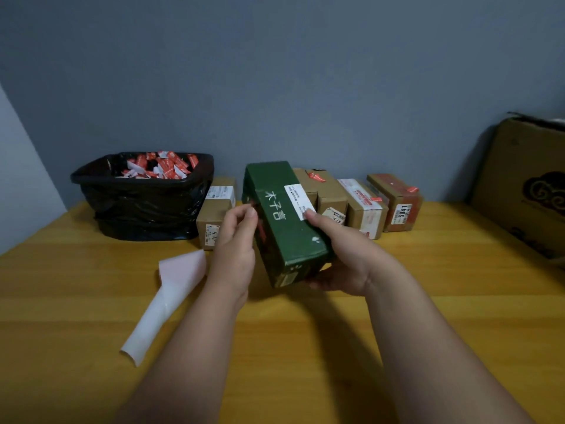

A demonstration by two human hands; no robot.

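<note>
A long dark green box (284,228) with white characters and a white label (299,201) on top is held tilted above the wooden table (305,332). My right hand (339,255) grips its near right side, thumb on the label's lower corner. My left hand (237,240) is at the box's left side, its thumb and fingertips pinching something small and reddish at the box's upper left edge; what it is cannot be made out.
A bin lined with a black bag (143,197) holds red and white paper scraps at back left. Several brown parcels (363,206) line the wall. A white roll of backing paper (166,298) lies left. A large cardboard box (526,185) leans at right.
</note>
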